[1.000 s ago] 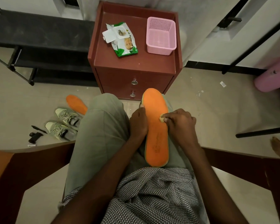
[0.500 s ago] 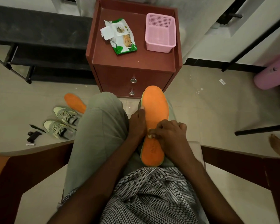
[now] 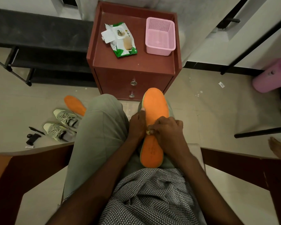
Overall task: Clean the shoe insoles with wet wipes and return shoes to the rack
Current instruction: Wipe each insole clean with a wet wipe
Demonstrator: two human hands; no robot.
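An orange insole (image 3: 156, 109) lies lengthwise on my right thigh, toe end pointing away from me. My left hand (image 3: 137, 125) grips its left edge, thumb up along the rim. My right hand (image 3: 168, 131) lies across the insole's middle with fingers curled round a small crumpled wet wipe (image 3: 148, 132), pressing it on the orange surface. A second orange insole (image 3: 75, 105) lies on the floor at the left, beside a pair of grey-green sneakers (image 3: 62, 125). The wipes pack (image 3: 122, 40) sits open on the brown cabinet (image 3: 133, 65).
A pink basket (image 3: 160, 36) stands on the cabinet's right side. The black shoe rack (image 3: 37, 51) runs along the wall at the left. Small black items (image 3: 33, 137) lie on the floor near the sneakers. Wooden chair arms (image 3: 243, 169) flank me. A pink object (image 3: 272, 75) sits far right.
My right hand has slid the wipe from the insole's right edge down and across to its left side near my left hand. The left hand has kept its hold.
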